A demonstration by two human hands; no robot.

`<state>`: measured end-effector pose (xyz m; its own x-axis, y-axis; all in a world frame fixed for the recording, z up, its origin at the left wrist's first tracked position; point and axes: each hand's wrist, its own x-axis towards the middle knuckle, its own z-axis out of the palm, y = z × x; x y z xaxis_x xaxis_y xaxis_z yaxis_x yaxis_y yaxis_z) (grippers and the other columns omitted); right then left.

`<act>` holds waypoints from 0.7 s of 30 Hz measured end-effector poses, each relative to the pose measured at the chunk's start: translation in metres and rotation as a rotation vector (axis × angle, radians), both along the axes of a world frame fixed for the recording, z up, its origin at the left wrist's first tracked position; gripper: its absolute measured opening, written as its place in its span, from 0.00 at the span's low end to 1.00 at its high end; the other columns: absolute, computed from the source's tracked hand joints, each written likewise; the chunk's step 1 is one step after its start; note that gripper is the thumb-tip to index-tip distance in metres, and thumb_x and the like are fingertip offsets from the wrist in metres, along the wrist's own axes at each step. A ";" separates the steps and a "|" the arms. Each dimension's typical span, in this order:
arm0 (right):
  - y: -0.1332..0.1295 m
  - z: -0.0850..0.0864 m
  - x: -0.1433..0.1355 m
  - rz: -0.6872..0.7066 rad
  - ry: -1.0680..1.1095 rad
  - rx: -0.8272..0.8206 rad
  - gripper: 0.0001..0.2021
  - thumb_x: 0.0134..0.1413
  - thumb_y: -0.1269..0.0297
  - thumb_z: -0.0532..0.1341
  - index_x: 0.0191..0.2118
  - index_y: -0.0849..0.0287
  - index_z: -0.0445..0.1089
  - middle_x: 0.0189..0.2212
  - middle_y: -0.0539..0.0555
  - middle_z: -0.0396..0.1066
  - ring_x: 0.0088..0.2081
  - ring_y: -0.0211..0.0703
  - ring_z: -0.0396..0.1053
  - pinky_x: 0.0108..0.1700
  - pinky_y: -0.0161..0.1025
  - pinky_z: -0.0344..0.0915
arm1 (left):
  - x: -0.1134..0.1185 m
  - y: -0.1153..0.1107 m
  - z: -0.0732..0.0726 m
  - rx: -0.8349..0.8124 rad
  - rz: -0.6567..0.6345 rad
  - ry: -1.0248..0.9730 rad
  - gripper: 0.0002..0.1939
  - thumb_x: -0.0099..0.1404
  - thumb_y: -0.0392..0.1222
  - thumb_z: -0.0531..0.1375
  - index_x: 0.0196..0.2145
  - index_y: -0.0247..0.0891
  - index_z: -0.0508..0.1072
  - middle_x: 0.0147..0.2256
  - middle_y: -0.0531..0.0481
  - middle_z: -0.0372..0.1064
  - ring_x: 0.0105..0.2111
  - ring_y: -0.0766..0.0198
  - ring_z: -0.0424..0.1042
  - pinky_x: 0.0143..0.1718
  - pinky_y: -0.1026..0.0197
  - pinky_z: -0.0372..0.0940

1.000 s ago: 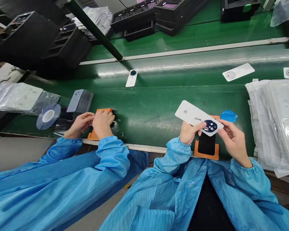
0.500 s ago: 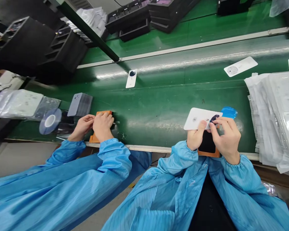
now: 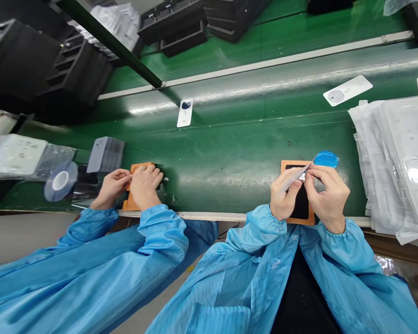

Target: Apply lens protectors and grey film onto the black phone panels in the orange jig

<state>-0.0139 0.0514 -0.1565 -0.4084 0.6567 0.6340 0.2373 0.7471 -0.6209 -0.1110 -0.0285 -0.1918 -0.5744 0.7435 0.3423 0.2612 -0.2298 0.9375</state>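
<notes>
My left hand (image 3: 283, 195) grips a thin white panel (image 3: 294, 179), which looks like a phone back cover. It is turned nearly edge-on, so its face is mostly hidden. My right hand (image 3: 326, 195) pinches at the panel's far end, thumb and forefinger together. Whether it grips the panel itself or a small piece on it is hidden by the fingers. Below both hands lies an orange frame (image 3: 286, 163) with a black inset, at the bench edge. A piece of blue film (image 3: 326, 159) is just beyond my right fingers.
White panels with round camera areas lie on the green bench, one (image 3: 185, 113) ahead-left and one (image 3: 348, 90) ahead-right. Stacked bagged panels (image 3: 379, 162) stand at my right. To my left a co-worker's hands (image 3: 144, 185) work over another orange frame, near a tape roll (image 3: 60, 181).
The white panel has tilted from face-up to nearly edge-on in my left hand, uncovering more of the orange frame. The dark piece at its corner no longer shows. The view has shifted slightly.
</notes>
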 end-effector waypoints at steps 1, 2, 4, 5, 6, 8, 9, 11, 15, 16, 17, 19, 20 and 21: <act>0.001 0.000 0.000 -0.001 0.004 0.002 0.05 0.62 0.73 0.64 0.39 0.56 0.76 0.40 0.57 0.80 0.42 0.47 0.80 0.45 0.43 0.78 | 0.000 0.000 0.001 0.022 -0.004 0.043 0.23 0.76 0.58 0.54 0.59 0.48 0.78 0.51 0.46 0.79 0.55 0.44 0.77 0.56 0.42 0.77; 0.001 0.000 0.000 -0.003 0.008 0.003 0.05 0.62 0.73 0.63 0.39 0.56 0.76 0.40 0.57 0.80 0.42 0.46 0.80 0.44 0.43 0.77 | 0.000 0.000 0.003 0.039 -0.007 0.074 0.23 0.77 0.57 0.54 0.60 0.46 0.77 0.53 0.44 0.78 0.56 0.45 0.76 0.58 0.43 0.76; 0.001 0.000 -0.001 -0.009 0.011 0.000 0.05 0.62 0.73 0.63 0.39 0.56 0.75 0.39 0.56 0.80 0.41 0.46 0.80 0.43 0.42 0.77 | 0.002 -0.002 0.008 0.052 -0.012 0.105 0.24 0.79 0.55 0.52 0.61 0.40 0.76 0.57 0.41 0.75 0.58 0.48 0.75 0.61 0.46 0.74; 0.001 0.000 -0.001 -0.014 0.008 -0.001 0.05 0.62 0.73 0.63 0.38 0.56 0.75 0.38 0.56 0.80 0.40 0.46 0.79 0.43 0.42 0.76 | 0.004 -0.003 0.011 0.059 -0.015 0.114 0.25 0.79 0.55 0.52 0.60 0.38 0.75 0.58 0.39 0.74 0.59 0.50 0.75 0.62 0.47 0.72; 0.000 0.000 -0.002 -0.021 0.004 0.001 0.05 0.62 0.73 0.63 0.38 0.56 0.74 0.38 0.55 0.80 0.40 0.45 0.79 0.42 0.41 0.76 | 0.005 -0.004 0.013 0.066 -0.018 0.121 0.25 0.79 0.55 0.52 0.60 0.36 0.75 0.59 0.38 0.74 0.59 0.51 0.74 0.62 0.48 0.71; -0.001 -0.001 -0.005 -0.029 -0.007 0.013 0.06 0.61 0.74 0.62 0.37 0.55 0.73 0.36 0.54 0.79 0.38 0.45 0.78 0.41 0.41 0.74 | 0.008 -0.006 0.016 0.064 -0.037 0.114 0.25 0.79 0.55 0.52 0.60 0.35 0.76 0.59 0.38 0.74 0.60 0.52 0.74 0.64 0.48 0.70; -0.001 -0.002 -0.007 -0.033 -0.014 0.020 0.06 0.61 0.74 0.61 0.36 0.55 0.72 0.35 0.54 0.78 0.37 0.44 0.77 0.41 0.41 0.73 | 0.009 -0.006 0.015 0.040 -0.047 0.083 0.25 0.79 0.55 0.52 0.60 0.36 0.76 0.59 0.38 0.74 0.60 0.52 0.74 0.65 0.48 0.69; 0.005 -0.006 -0.008 -0.045 -0.045 0.015 0.06 0.59 0.74 0.60 0.33 0.55 0.70 0.32 0.53 0.76 0.35 0.44 0.75 0.40 0.41 0.72 | 0.007 -0.005 0.012 -0.055 -0.028 -0.074 0.24 0.77 0.57 0.55 0.58 0.38 0.78 0.58 0.40 0.75 0.60 0.52 0.74 0.66 0.48 0.68; 0.053 -0.027 0.003 -0.207 -0.253 -0.184 0.05 0.52 0.71 0.62 0.28 0.55 0.68 0.29 0.53 0.74 0.32 0.45 0.71 0.38 0.43 0.67 | -0.019 -0.002 0.003 -0.159 0.140 -0.697 0.28 0.72 0.61 0.62 0.56 0.35 0.77 0.53 0.39 0.79 0.51 0.48 0.81 0.59 0.43 0.74; 0.070 -0.034 0.010 -0.263 -0.342 -0.257 0.05 0.50 0.69 0.63 0.26 0.55 0.69 0.27 0.53 0.73 0.30 0.45 0.69 0.37 0.44 0.66 | -0.029 -0.003 0.002 -0.141 0.153 -0.817 0.29 0.71 0.60 0.64 0.58 0.35 0.75 0.52 0.38 0.79 0.48 0.49 0.82 0.56 0.42 0.76; 0.087 -0.040 0.017 -0.308 -0.438 -0.317 0.06 0.49 0.67 0.65 0.24 0.54 0.69 0.24 0.53 0.70 0.28 0.45 0.66 0.37 0.45 0.64 | -0.039 -0.004 0.002 -0.120 0.147 -0.891 0.29 0.70 0.58 0.65 0.59 0.35 0.74 0.52 0.38 0.79 0.46 0.50 0.83 0.54 0.43 0.77; 0.112 -0.046 0.032 -0.328 -0.580 -0.372 0.11 0.49 0.65 0.67 0.20 0.53 0.67 0.17 0.50 0.63 0.25 0.45 0.61 0.36 0.46 0.62 | -0.056 -0.009 0.004 -0.091 0.119 -0.910 0.29 0.68 0.55 0.68 0.59 0.36 0.74 0.53 0.39 0.79 0.47 0.51 0.82 0.54 0.44 0.78; 0.118 -0.045 0.039 -0.320 -0.610 -0.364 0.13 0.50 0.63 0.67 0.19 0.53 0.66 0.16 0.50 0.61 0.25 0.44 0.59 0.36 0.46 0.62 | -0.062 -0.013 0.005 -0.089 0.112 -0.874 0.28 0.67 0.54 0.69 0.59 0.36 0.74 0.54 0.39 0.79 0.50 0.50 0.82 0.55 0.44 0.77; 0.119 -0.041 0.044 -0.312 -0.607 -0.335 0.15 0.53 0.62 0.67 0.20 0.53 0.66 0.16 0.51 0.61 0.25 0.45 0.60 0.36 0.46 0.63 | -0.065 -0.017 0.007 -0.094 0.109 -0.815 0.28 0.67 0.54 0.69 0.58 0.36 0.75 0.55 0.40 0.78 0.52 0.48 0.81 0.55 0.44 0.77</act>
